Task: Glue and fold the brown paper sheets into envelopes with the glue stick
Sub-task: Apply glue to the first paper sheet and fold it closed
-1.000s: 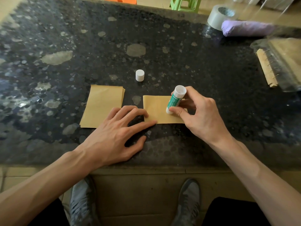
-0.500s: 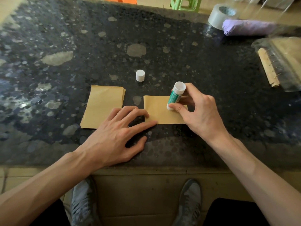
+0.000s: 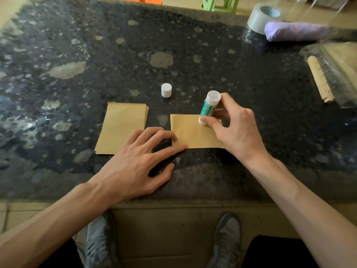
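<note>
A folded brown paper sheet (image 3: 191, 132) lies on the dark speckled table (image 3: 193, 55) in front of me. My right hand (image 3: 235, 128) grips a green and white glue stick (image 3: 209, 107), held tip-down on the sheet's upper right part. My left hand (image 3: 139, 159) lies spread flat, its fingertips pressing the sheet's left edge. A small stack of brown paper sheets (image 3: 121, 126) sits to the left, partly under my left hand. The white glue cap (image 3: 166, 90) stands upright behind the papers.
A roll of clear tape (image 3: 262, 16) and a purple roll (image 3: 295, 32) lie at the back right. A plastic-wrapped pack with a wooden strip (image 3: 328, 74) sits at the right edge. My shoes show under the table's near edge.
The glue stick and my right hand have slid up the sheet toward its far right corner. My left hand has stayed in place.
</note>
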### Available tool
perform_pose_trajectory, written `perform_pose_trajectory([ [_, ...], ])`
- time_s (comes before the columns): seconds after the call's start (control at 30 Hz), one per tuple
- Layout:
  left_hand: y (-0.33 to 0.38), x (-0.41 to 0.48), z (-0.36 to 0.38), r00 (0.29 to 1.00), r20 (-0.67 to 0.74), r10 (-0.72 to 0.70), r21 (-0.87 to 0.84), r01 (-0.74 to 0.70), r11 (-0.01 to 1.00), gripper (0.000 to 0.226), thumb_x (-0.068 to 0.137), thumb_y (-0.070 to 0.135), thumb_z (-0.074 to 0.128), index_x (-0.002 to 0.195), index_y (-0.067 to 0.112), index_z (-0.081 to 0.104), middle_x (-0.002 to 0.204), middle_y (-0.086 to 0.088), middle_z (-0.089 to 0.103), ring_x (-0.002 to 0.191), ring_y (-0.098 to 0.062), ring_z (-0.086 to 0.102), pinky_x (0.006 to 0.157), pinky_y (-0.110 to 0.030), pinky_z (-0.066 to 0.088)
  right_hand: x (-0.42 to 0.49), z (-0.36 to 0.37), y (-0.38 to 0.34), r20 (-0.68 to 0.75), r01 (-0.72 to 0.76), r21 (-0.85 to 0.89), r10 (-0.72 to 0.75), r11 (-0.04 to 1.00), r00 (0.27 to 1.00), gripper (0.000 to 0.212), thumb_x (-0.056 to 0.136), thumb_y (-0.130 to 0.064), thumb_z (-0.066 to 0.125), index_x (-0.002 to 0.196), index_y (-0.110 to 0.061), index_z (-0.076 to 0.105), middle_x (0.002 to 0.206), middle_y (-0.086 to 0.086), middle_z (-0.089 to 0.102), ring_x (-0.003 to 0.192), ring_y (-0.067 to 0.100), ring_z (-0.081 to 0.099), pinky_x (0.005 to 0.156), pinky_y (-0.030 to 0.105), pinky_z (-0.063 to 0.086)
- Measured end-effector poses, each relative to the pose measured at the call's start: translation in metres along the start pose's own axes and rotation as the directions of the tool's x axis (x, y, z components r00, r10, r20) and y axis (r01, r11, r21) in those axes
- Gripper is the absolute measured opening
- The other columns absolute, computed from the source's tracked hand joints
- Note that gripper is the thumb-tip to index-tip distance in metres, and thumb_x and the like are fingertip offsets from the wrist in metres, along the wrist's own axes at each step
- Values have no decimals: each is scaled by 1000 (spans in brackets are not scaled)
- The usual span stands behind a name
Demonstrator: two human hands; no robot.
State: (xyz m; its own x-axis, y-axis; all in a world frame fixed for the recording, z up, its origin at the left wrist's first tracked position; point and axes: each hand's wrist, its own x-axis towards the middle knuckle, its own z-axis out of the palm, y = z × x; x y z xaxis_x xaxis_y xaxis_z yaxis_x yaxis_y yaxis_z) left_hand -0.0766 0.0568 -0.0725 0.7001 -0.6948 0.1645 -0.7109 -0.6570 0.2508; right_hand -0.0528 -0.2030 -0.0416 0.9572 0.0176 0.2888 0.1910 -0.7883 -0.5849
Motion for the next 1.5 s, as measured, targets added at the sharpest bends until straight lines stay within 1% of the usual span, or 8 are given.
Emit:
perform_pose_trajectory([
  [0.17,0,0,-1,1000,-1,0,-1,0,1000,52,101,45,52,153,34,49,149,4,49,138,-21,44,110,-41,38,4,2,2,-14,4,-10,-4,1000,1000,42,90,-29,82,124,-14,61,120,1,74,104,12,73,89,26,59],
  [0.33,0,0,-1,1000,-2,-1,-6,1,1000,52,101,45,52,153,34,49,149,4,49,138,-20,44,110,-40,37,6,4,4,-28,4,-1,-4,1000,1000,41,91,-29,81,124,-16,60,120,-1,74,101,4,69,87,14,54],
  [0.57,0,0,-1,1000,0,1,-10,-1,1000,52,102,45,52,153,34,49,149,4,49,138,-20,43,111,-39,36,5,7,7,-92,32,25,-30,999,995,36,93,-22,79,123,-16,62,116,-4,73,102,6,69,91,23,58],
  [0.73,0,0,-1,1000,0,0,-10,0,1000,52,102,45,52,153,35,49,149,5,49,138,-20,44,110,-40,37,2,-3,9,-180,41,177,-8,983,984,31,94,-14,78,122,-11,64,113,-5,70,106,7,71,93,26,59],
  [0.93,1,0,0,1000,-14,2,-9,-2,1000,51,102,44,52,152,34,50,148,4,50,136,-22,46,107,-42,39,-2,-14,4,-54,-68,402,98,913,994,33,94,-23,79,122,-15,64,110,-5,72,103,11,73,90,27,60],
  [1.03,0,0,1,1000,-13,3,-7,-3,1000,51,102,45,52,153,34,50,148,3,50,137,-22,45,108,-42,39,-8,-14,3,57,-89,299,75,950,996,39,93,-28,79,128,-19,65,115,-7,72,108,8,70,94,31,60],
  [1.2,-1,0,1,1000,-8,2,-4,-3,1000,52,102,45,52,153,34,49,149,3,50,137,-23,45,108,-41,38,-15,-13,3,160,-81,196,49,977,986,40,92,-28,80,129,-27,65,113,-20,70,108,-2,67,94,28,58],
  [1.5,0,0,-1,1000,-1,1,-7,-1,1000,52,103,45,51,153,35,48,149,3,49,137,-22,45,108,-42,38,-16,-10,4,142,-36,66,27,997,989,33,94,-24,77,123,-21,62,117,-11,72,112,2,65,96,29,57],
])
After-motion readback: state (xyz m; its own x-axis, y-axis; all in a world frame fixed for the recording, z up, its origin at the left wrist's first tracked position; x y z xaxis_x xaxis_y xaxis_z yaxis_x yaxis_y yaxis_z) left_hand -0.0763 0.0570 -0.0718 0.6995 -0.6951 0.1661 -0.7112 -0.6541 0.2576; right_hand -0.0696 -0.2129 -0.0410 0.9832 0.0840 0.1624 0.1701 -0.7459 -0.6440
